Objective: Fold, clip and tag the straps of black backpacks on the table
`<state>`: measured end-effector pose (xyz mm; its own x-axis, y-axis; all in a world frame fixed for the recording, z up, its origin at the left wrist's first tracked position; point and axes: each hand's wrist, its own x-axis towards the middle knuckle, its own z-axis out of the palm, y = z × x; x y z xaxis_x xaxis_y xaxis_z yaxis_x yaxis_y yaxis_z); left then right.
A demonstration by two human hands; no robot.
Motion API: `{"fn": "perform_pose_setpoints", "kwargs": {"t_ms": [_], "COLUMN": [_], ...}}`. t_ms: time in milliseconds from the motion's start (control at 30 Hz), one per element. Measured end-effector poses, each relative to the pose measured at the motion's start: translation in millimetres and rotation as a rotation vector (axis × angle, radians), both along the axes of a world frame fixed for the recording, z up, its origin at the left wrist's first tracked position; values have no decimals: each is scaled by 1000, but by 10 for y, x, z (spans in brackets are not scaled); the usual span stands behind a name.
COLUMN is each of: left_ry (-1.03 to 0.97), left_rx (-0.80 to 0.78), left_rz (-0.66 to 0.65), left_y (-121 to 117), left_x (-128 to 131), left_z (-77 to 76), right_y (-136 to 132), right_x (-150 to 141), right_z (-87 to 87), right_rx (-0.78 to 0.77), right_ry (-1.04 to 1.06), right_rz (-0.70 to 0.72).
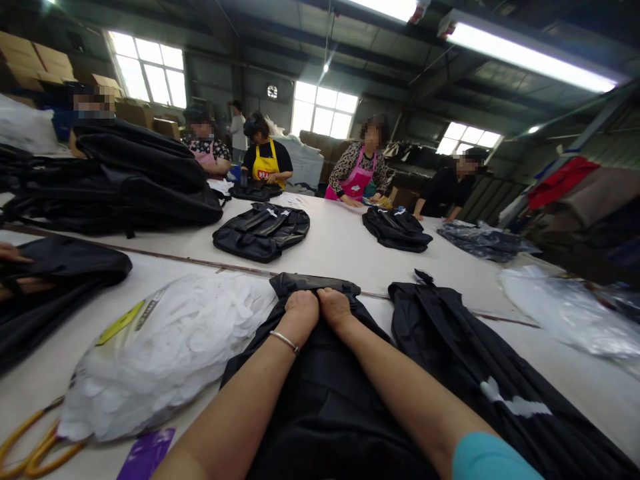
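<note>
Black fabric fills the middle of the worktop: a long bag is laid there, its body stretched toward six o'clock from the hands. Its far end is held by the left hand and the right hand, set just beside each other; each grip is closed on the cloth, the fingertips hidden from view. A bracelet is worn on the left wrist. Between eight and nine o'clock from the hands, a clear sack of white pieces is placed near the bag, with orange-handled scissors partly seen at eight. Between three and four o'clock, a second black bag is laid out, crossed by a white strip. At eleven o'clock, a flat black backpack is seen, and black bags are heaped in a pile at ten. Beyond, co-workers are seen along the far side.
</note>
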<state>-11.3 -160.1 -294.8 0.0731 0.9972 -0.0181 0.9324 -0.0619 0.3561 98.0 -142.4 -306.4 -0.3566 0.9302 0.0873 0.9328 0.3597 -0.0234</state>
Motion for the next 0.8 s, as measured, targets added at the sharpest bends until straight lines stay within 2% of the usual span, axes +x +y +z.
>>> {"fn": "perform_pose_setpoints", "kwargs": {"t_ms": [133,267,533,667,800], "left_ry": [14,-37,-301,-375,-391], "left_rx": [60,158,344,374,377], "left_rz": [17,-52,-128,-128,-198], "left_y": [-58,-194,-233,-250,-294], "left_x": [-58,-213,-437,-485,-560], "left_z": [1,-27,-220,-288,-331], "right_y": [115,243,296,324,268], "right_x": [-3,-4,46,41,54], "right_z": [-55,-58,72,128,151], "right_rx": [-51,-120,-172,-197,-183], "right_ry": [10,36,79,88,131], "right_rz": [-18,4,106,124,135]}}
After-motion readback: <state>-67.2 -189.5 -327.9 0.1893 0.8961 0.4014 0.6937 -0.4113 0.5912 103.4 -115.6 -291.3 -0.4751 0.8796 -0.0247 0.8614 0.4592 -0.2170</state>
